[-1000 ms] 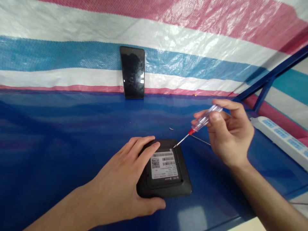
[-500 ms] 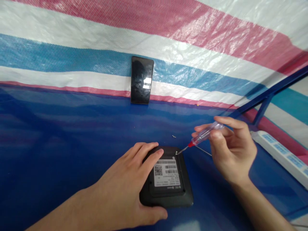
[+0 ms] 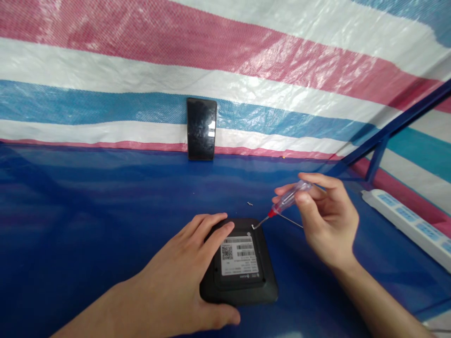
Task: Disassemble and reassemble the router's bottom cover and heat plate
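My left hand (image 3: pixel 179 267) lies spread over a black square device (image 3: pixel 239 281), holding it against the tabletop with fingers on its upper left and thumb along its lower edge. The device's underside faces up and carries a white label with barcodes and a QR code (image 3: pixel 237 254). My right hand (image 3: pixel 327 220) pinches a small screwdriver (image 3: pixel 287 199) with a clear handle and red collar. Its thin metal tip rests at the device's upper right corner. A tiny metal screw (image 3: pixel 250 203) lies on the tabletop just beyond the device.
A black phone (image 3: pixel 201 129) leans upright against a striped tarp (image 3: pixel 211 61) at the back of the blue tabletop (image 3: pixel 105 197). A white power strip (image 3: pixel 405 223) lies at the right, below a blue metal frame (image 3: pixel 387 131). A thin metal rod (image 3: pixel 292 220) lies behind my right hand.
The whole scene sits lower in the view than before. The screwdriver has tilted flatter, its tip staying at the device's corner. My left hand has stayed on the device.
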A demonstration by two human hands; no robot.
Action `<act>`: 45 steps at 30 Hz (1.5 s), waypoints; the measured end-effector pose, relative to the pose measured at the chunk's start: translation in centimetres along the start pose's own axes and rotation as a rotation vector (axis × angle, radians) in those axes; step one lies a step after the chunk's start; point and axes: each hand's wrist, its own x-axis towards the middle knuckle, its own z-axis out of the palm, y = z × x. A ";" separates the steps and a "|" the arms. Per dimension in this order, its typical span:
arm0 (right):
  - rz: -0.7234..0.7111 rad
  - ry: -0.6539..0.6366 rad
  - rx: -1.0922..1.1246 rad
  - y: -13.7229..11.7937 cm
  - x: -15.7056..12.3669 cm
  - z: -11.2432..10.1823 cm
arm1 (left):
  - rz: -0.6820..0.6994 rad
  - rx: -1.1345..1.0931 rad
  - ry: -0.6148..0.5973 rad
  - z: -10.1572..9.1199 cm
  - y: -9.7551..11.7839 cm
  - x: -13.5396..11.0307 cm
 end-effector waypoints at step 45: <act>0.262 0.047 0.101 1.6 1.3 -0.7 | 0.095 0.022 0.025 -0.3 -1.0 0.2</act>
